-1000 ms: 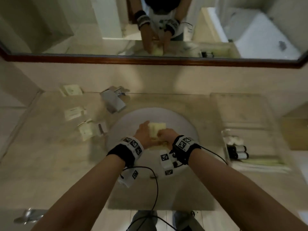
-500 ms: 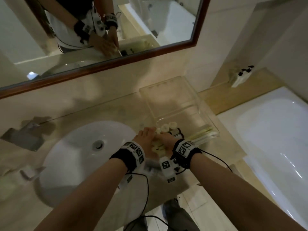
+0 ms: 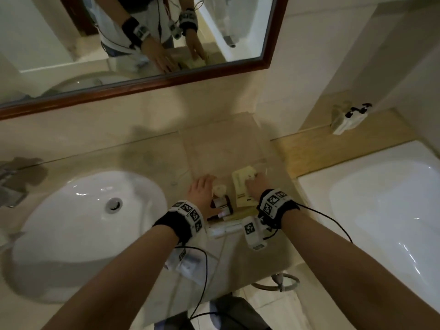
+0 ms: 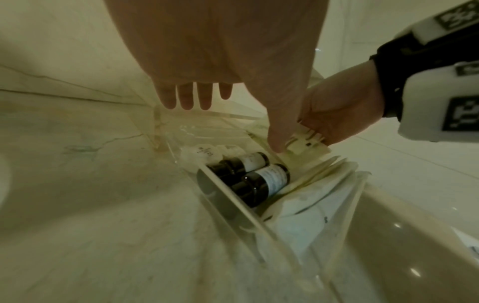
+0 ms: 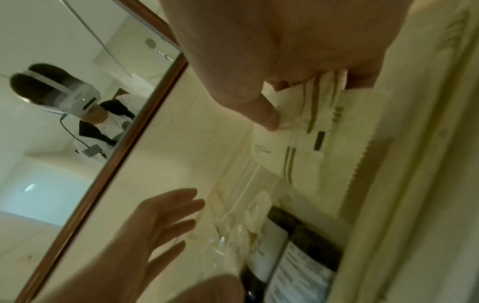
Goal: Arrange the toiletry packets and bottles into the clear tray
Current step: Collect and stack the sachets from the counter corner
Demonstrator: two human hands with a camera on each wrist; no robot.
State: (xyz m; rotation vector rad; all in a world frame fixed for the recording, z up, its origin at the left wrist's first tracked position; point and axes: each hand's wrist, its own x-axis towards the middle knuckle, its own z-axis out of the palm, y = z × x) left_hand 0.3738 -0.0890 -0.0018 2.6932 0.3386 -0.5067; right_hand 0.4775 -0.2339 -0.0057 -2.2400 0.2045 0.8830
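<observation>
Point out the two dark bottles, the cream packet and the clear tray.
dark bottles (image 4: 261, 180): left wrist view, the nearer bottle's label.
cream packet (image 3: 241, 190): head view, its flat middle.
clear tray (image 3: 228, 141): head view, bare far floor.

- You are facing a wood-framed mirror (image 3: 152, 84) hanging on the wall above the desk (image 3: 133, 148).
- A white oval sink (image 3: 78, 225) is sitting to your left, its drain (image 3: 114, 204) showing.
- A white bathtub (image 3: 381, 201) is lying to your right.
- A small white object (image 3: 348, 120) is resting on the tub ledge.
</observation>
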